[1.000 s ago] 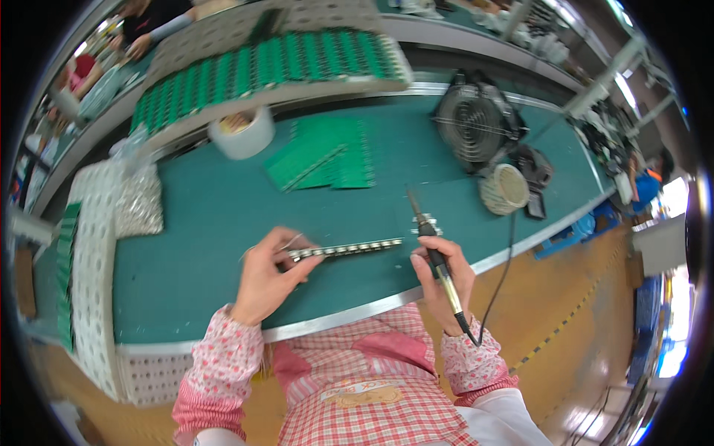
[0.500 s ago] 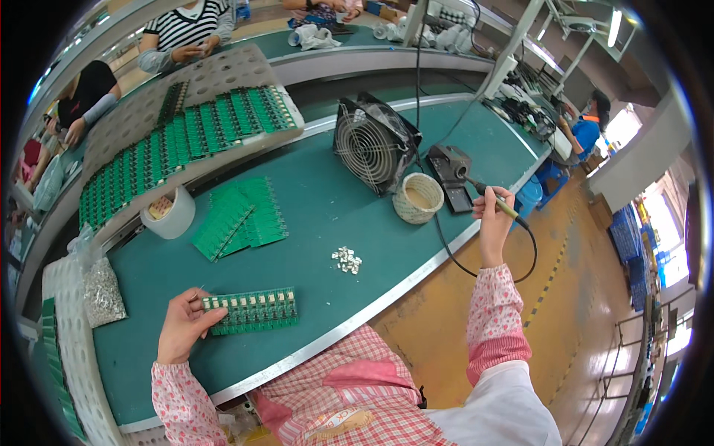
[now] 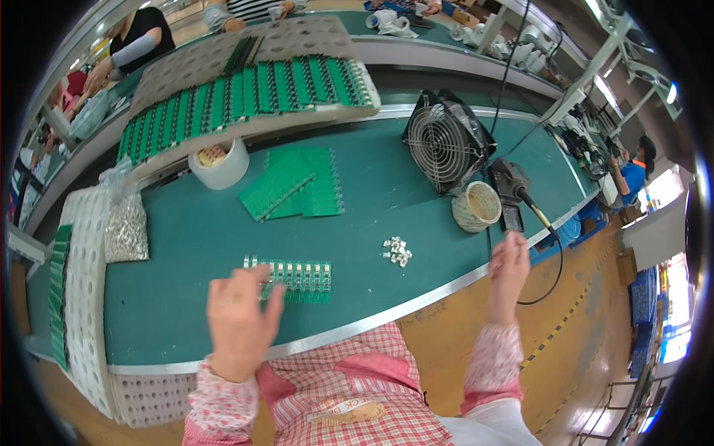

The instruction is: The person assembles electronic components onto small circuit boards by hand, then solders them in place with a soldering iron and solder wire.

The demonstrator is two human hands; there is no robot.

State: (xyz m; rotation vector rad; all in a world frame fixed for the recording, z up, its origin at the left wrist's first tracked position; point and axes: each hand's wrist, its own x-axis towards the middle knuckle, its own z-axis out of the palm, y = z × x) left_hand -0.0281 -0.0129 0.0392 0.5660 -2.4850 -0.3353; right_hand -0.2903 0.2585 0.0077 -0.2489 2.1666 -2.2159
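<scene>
My left hand [image 3: 242,316], blurred, is over the near left end of a green circuit board [image 3: 309,281] with a row of small white parts along its upper side. Its thumb stands apart from the fingers, and I see nothing held. Near the table's right edge is my right hand [image 3: 510,271], its bent fingers smeared by motion. The soldering iron [image 3: 537,210] is away from that hand, its tip end in the black stand [image 3: 510,178]. Between my hands lies a small pile of white connectors [image 3: 398,251].
Bare green boards [image 3: 286,186] lie behind the populated one. A fan [image 3: 442,145], a tape roll [image 3: 476,207], a white roll [image 3: 220,165] and a bag of small metal parts [image 3: 126,229] stand around. A foam tray [image 3: 305,37] carries several boards. Other people sit across.
My right hand has let go of the soldering iron, which now sits in its stand. The board lies on the table, with my left hand's grip on it released. The whole view has shifted.
</scene>
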